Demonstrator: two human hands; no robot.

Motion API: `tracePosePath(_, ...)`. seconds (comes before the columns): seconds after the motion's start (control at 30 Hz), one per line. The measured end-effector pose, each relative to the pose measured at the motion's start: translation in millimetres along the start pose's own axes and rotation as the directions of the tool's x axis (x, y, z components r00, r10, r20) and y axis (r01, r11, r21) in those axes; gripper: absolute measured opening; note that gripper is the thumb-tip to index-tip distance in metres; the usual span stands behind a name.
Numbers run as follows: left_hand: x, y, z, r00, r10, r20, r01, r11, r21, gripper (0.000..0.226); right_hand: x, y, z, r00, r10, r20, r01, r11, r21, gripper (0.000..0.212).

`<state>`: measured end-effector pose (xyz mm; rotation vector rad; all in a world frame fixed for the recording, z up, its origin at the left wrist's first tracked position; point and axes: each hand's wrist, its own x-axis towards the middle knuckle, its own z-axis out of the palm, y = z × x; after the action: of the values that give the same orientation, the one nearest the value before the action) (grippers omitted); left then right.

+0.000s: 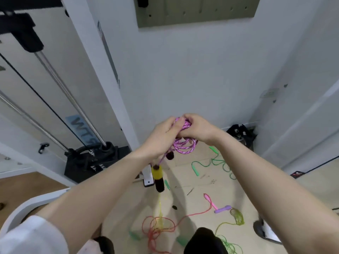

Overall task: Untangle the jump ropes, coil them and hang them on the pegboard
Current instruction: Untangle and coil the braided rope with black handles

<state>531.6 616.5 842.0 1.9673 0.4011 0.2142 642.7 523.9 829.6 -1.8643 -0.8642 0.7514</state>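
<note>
In front of the white wall, at about chest height, the left hand [161, 136] and the right hand [197, 129] meet around a bundled pink-and-purple braided jump rope [183, 143], the fingers of both curled tight over the top of the coil so that only a few strands show between them, while several loops hang out just below the right hand. From under the left hand a short length of the same rope runs down to a yellow-and-black foam handle [158, 178], which dangles upright and free of the floor; a second dark handle end [170, 155] peeps out just beneath the left palm. High on the wall above the hands sits the grey-green perforated pegboard [198, 13], well apart from the rope. On the pale floor below lie the other ropes: a thin green cord rope with green plastic handles [218, 163] near the base of the wall, a thin pink-red cord rope [159, 228] heaped in loose rings with a slim pink handle [209, 198] lying nearby, and a yellow-green cord rope [237, 217] whose lilac plastic handle [222, 209] touches the pink one. To the left stands a black weight stack with steel guide rods [91, 158], and a black bracket [240, 133] rests against the wall on the right
</note>
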Motion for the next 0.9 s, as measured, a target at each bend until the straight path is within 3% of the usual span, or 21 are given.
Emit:
tracePosePath(0.1, 33.2, -1.2, -10.7, 0.982, 0.048, 0.185, -0.085, 0.976, 0.201, 0.039, 26.4, 7.1, -21.0, 1.0, 0.012, 0.016, -0.013, 0.997, 0.071, 0.022)
tracePosePath(0.17, 59.4, -2.5, -14.0, 0.972, 0.121, 0.201, -0.177, 0.94, 0.291, 0.052, 44.6, 10.3, -34.6, 0.999, 0.002, 0.035, -0.006, 0.992, 0.123, 0.019)
tracePosePath(0.23, 87.5, 0.7, -14.1, 0.976, 0.153, 0.155, -0.197, 0.925, 0.324, 0.047, 64.9, 10.8, -53.6, 0.996, -0.022, 0.082, 0.007, 0.984, 0.179, 0.02)
tracePosePath(0.47, 189.6, 54.4, 18.9, 0.998, 0.056, -0.012, -0.055, 0.998, 0.01, 0.012, 122.5, 32.1, -157.4, 0.972, -0.13, 0.193, 0.023, 0.879, 0.476, 0.019)
tracePosePath(0.57, 225.3, 72.6, 35.0, 0.995, -0.033, -0.091, 0.027, 0.997, -0.07, 0.019, 141.9, 46.9, -178.6, 0.957, -0.142, 0.255, -0.053, 0.775, 0.63, 0.056)
tracePosePath(0.67, 250.5, 80.2, 49.1, 0.971, -0.099, -0.217, 0.062, 0.983, -0.171, 0.027, 157.7, 56.7, -190.9, 0.951, -0.133, 0.278, -0.115, 0.683, 0.721, 0.073)
tracePosePath(0.7, 257.9, 81.9, 51.2, 0.956, -0.112, -0.271, 0.055, 0.976, -0.209, 0.029, 161.4, 60.8, -195.7, 0.953, -0.117, 0.28, -0.121, 0.7, 0.704, 0.076)
tracePosePath(0.77, 272.4, 84.5, 48.8, 0.907, -0.183, -0.38, 0.042, 0.936, -0.35, 0.03, 165.0, 74.6, -203.9, 0.971, -0.041, 0.237, -0.099, 0.832, 0.546, 0.064)
tracePosePath(0.87, 294.2, 77.6, 40.7, 0.809, -0.334, -0.484, 0.042, 0.854, -0.518, 0.02, 166.2, 101.0, -212.9, 0.994, 0.051, 0.097, -0.061, 0.992, 0.106, 0.018)
tracePosePath(0.9, 299.6, 73.1, 40.7, 0.778, -0.36, -0.514, 0.069, 0.863, -0.5, 0.017, 166.9, 106.7, -215.4, 0.998, 0.024, 0.062, -0.021, 0.999, -0.049, 0.018)
